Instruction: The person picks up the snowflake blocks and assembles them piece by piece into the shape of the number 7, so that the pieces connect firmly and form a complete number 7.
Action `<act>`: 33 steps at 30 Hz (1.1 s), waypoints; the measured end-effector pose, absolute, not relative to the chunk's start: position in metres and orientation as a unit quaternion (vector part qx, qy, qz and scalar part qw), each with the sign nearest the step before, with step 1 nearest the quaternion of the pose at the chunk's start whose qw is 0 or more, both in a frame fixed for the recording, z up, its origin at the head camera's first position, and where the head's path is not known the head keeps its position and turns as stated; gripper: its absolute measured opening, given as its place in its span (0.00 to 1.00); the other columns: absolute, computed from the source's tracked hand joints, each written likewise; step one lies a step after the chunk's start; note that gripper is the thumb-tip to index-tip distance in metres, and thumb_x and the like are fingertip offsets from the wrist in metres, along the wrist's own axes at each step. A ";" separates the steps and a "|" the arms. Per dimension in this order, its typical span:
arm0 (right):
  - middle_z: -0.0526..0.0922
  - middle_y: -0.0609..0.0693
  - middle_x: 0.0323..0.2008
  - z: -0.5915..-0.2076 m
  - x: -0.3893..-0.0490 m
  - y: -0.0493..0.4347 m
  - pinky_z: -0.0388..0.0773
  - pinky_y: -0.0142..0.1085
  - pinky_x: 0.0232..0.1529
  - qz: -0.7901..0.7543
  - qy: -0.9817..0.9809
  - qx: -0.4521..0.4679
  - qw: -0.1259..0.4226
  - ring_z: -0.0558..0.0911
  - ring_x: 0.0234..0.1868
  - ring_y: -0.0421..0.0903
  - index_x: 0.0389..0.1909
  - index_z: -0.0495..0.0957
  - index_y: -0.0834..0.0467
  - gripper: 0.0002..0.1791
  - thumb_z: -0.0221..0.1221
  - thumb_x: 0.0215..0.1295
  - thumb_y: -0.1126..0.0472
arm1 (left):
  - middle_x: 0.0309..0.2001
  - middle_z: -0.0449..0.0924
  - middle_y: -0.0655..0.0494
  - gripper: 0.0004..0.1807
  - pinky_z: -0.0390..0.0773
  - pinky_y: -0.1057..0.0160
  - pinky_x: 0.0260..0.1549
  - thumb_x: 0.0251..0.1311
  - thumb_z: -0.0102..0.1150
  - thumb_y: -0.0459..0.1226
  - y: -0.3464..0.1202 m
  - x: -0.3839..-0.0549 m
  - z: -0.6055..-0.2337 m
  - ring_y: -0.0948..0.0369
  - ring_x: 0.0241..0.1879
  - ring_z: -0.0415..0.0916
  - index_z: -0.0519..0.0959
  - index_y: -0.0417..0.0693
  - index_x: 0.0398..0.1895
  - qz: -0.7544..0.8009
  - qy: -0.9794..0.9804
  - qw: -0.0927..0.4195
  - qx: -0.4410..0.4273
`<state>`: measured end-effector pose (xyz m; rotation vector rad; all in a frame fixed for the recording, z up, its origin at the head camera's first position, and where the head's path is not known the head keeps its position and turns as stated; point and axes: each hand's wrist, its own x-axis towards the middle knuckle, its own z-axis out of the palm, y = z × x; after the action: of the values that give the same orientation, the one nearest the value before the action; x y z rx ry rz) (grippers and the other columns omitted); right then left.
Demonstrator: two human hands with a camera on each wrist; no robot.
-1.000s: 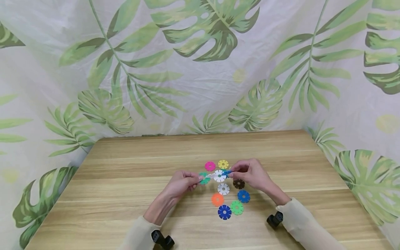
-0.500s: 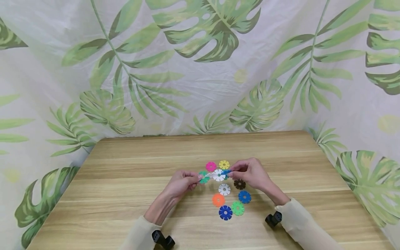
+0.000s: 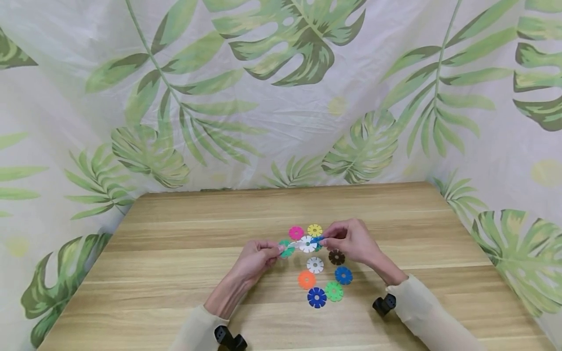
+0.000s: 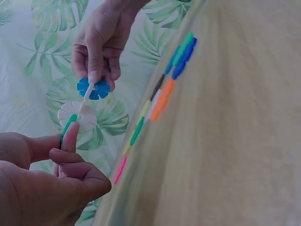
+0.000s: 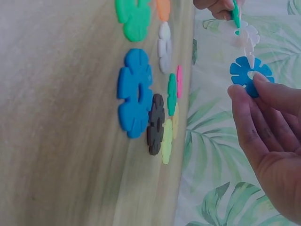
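Note:
Above the table, a joined chain of notched plastic building discs spans both hands. My left hand (image 3: 255,259) pinches the green disc (image 4: 68,128) at one end between thumb and finger. At the other end, my right hand (image 3: 353,243) pinches a blue disc (image 5: 239,70) with thumb and fingertips. Between them are a white disc (image 4: 81,117) seen face-on and a white disc (image 4: 87,98) seen nearly edge-on, which meets the blue one. Fingers partly cover both end discs, and the exact slot fit is too small to tell.
Loose notched discs lie flat on the wooden table (image 3: 175,292) below the hands: pink (image 3: 296,233), yellow (image 3: 314,230), brown (image 3: 336,257), white (image 3: 314,265), orange (image 3: 307,280), blue (image 3: 343,275), light green (image 3: 334,291) and dark blue (image 3: 316,297). A leaf-patterned cloth (image 3: 281,122) hangs behind.
My right hand has shifted slightly upward in the head view, and the white and blue discs have risen a little with it. My left hand stays nearly still, with its hold kept.

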<state>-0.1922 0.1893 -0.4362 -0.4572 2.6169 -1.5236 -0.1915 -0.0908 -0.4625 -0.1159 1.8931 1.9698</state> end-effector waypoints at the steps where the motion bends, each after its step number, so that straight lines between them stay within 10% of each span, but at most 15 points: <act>1: 0.91 0.55 0.32 -0.436 -0.192 0.189 0.89 0.49 0.37 -0.501 0.852 -0.145 0.041 0.90 0.34 0.59 0.37 0.90 0.58 0.04 0.72 0.65 0.62 | 0.28 0.77 0.59 0.06 0.67 0.70 0.27 0.69 0.64 0.32 -0.091 -0.192 -0.461 0.64 0.28 0.66 0.84 0.35 0.40 0.707 0.676 0.203 -0.043; 21: 0.92 0.57 0.37 -0.441 -0.196 0.200 0.90 0.50 0.42 -0.537 0.829 -0.142 0.059 0.91 0.38 0.62 0.41 0.89 0.60 0.07 0.72 0.66 0.61 | 0.29 0.79 0.59 0.06 0.70 0.68 0.31 0.69 0.65 0.33 -0.087 -0.195 -0.458 0.63 0.30 0.67 0.84 0.36 0.41 0.698 0.684 0.212 -0.028; 33: 0.91 0.51 0.40 -0.444 -0.201 0.213 0.85 0.29 0.43 -0.438 0.874 -0.203 0.058 0.87 0.39 0.42 0.43 0.88 0.59 0.10 0.72 0.65 0.59 | 0.32 0.79 0.60 0.11 0.76 0.69 0.35 0.69 0.67 0.36 -0.101 -0.192 -0.462 0.65 0.33 0.71 0.82 0.35 0.47 0.692 0.686 0.223 -0.021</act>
<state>-0.2011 0.2133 -0.4437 -0.6150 2.6480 -1.3287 -0.1922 -0.1011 -0.4625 -0.0585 1.8941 1.9116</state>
